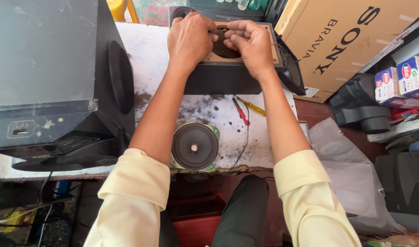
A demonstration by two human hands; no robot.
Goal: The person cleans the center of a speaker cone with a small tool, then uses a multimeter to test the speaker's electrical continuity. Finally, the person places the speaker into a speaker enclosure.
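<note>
Both hands, the left hand point(189, 39) and the right hand point(250, 41), crowd the small speaker box point(227, 75) at the bench's point(150, 59) far edge. A big black speaker point(58, 77) walls off the left side. The loose speaker cone point(195, 146) sits at the near edge, screwdrivers point(246, 110) just right of centre (a wire trails there). Bare bench lies between the forearms.

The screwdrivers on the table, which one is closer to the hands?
The yellow-handled screwdriver. It lies farther up the white table, just under the right hand, while the red-handled screwdriver lies beside it, lower down.

Both hands — left hand point(189, 37), right hand point(251, 42) — pinch wires over an open speaker box point(227, 68); loose speaker cone point(195, 146) nearby.
</note>
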